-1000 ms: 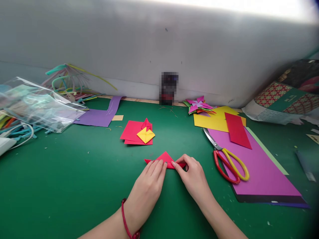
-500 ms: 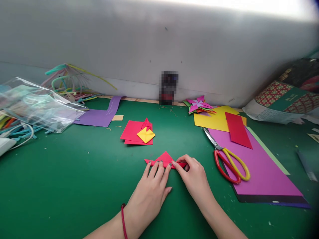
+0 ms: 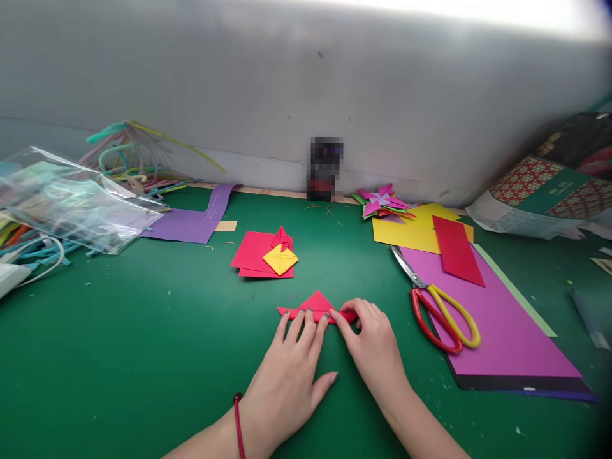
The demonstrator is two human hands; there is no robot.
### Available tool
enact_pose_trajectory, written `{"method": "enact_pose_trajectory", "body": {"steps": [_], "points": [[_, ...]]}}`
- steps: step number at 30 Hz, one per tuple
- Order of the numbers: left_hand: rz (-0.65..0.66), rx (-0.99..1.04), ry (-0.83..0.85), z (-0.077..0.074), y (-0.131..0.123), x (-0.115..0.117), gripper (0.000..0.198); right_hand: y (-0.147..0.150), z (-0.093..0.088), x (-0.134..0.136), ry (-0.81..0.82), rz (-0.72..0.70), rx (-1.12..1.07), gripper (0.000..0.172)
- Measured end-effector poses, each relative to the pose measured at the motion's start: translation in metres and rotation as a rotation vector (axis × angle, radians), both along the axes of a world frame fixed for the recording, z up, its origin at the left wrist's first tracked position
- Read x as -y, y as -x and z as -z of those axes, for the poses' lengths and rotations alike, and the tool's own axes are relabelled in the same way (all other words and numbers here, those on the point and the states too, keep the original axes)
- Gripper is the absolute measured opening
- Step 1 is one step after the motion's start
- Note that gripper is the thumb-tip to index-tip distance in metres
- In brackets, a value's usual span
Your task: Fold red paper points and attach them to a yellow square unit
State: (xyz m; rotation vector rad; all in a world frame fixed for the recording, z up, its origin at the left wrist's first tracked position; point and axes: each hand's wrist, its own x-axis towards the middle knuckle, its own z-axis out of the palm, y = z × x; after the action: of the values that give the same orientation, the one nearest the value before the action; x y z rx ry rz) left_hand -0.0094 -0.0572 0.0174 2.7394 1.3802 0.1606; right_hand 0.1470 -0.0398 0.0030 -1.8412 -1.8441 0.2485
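Two peaked red papers [image 3: 318, 301] [image 3: 281, 238], one yellow diamond [image 3: 280, 261], one scissors [image 3: 419, 284].

The paper [image 3: 317, 301] is lying on the desk [image 3: 143, 357] in a folded state, showing plain red. Its upper part is forming a triangle, the apex pointing toward the far edge. A narrow band is running crosswise along the base, its left end tapering to a point, its right end being partly hidden.

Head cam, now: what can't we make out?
All head view:
- Folded red paper: part lies under the left hand; right tip hidden by the right hand.
- Dark object, back centre: pixelated.
- Patterned bag: cut off by right edge.
- White object: cut off by left edge.
- Purple paper: white marks too small.
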Motion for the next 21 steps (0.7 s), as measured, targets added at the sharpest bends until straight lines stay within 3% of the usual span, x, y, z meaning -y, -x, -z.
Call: {"method": "enact_pose_trajectory", "body": {"steps": [21], "points": [[-0.028,0.004,-0.016,0.003,-0.0032,0.0022,0.059,0.0032,-0.0008,-0.001,0.014,0.055,0.048,0.022]]}}
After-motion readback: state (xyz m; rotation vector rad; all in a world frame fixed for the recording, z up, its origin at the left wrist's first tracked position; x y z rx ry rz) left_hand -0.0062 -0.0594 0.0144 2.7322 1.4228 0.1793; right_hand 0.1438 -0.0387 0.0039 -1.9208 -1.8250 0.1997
